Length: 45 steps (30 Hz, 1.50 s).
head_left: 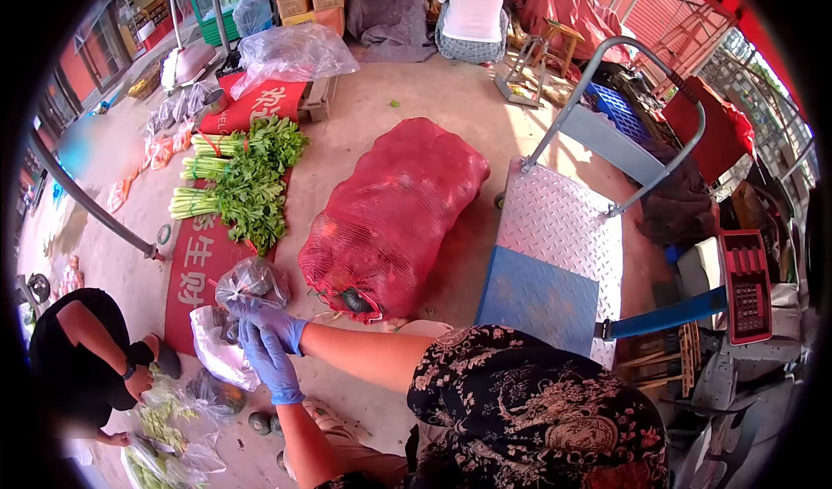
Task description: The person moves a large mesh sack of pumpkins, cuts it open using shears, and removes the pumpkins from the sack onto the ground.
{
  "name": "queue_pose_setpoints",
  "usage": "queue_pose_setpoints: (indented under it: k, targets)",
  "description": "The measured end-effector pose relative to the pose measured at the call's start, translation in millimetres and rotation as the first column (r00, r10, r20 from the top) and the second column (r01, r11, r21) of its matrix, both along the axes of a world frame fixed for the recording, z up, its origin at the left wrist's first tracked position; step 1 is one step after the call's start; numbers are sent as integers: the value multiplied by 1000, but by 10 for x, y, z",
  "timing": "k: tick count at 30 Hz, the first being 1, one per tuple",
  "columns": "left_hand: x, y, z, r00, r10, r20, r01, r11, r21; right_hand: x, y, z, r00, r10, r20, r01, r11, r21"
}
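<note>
Concrete floor (373, 99) surrounds the work, with a red net sack (394, 211) lying between one and two o'clock of the two gloved hands; the clear plastic bag (253, 283) sits at their twelve, the white bag (224, 355) at nine. Right hand (274, 324) and left hand (269, 368) press close together beside both bags, and I cannot tell whether either grips. Handling such thin film well probably wants light fingertips and a palm supporting the weight.

Lower left of centre, I see a glossy, crinkled plastic bag (253, 283); centre, coarse mesh sack (400, 207); right, ridged metal platform (563, 213).
</note>
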State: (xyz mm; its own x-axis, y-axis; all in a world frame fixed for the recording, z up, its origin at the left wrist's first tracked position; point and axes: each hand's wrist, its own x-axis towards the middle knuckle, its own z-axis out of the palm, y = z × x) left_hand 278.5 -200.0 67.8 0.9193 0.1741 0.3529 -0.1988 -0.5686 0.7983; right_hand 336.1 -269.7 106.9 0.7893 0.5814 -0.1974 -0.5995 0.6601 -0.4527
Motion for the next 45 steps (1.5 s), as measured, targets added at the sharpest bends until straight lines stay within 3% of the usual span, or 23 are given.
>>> queue_pose_setpoints:
  k: [3, 6, 18, 22, 31, 34, 40, 45]
  targets:
    - [5, -86, -54, 1000, 11, 4, -11, 997, 82, 142, 110, -311, 1000, -1, -21, 1, 999, -34]
    - [64, -137, -116, 998, -29, -60, 25, 998, -65, 187, 77, -405, 1000, -24, -16, 24, 998, -51]
    - [169, -268, -206, 997, -45, -69, 39, 995, -88, 293, -69, -541, 997, -77, -16, 75, 993, -92]
    - [200, -284, -229, 993, -72, -91, 54, 982, -182, 315, -68, -552, 997, -80, -6, 79, 991, -107]
    - [222, -254, -306, 996, -54, -64, 49, 995, -85, 347, -76, -592, 996, -87, -2, 87, 990, -113]
    - [193, -335, -120, 990, -100, -97, 70, 960, -273, 316, -68, -598, 997, -82, -4, 81, 990, -115]
    - [145, -278, -129, 997, -45, -64, 34, 987, -160, 274, 18, -603, 998, -66, -1, 65, 990, -124]
    - [123, -233, -115, 997, -56, -57, 45, 983, -176, 254, 62, -620, 998, -66, -1, 65, 988, -137]
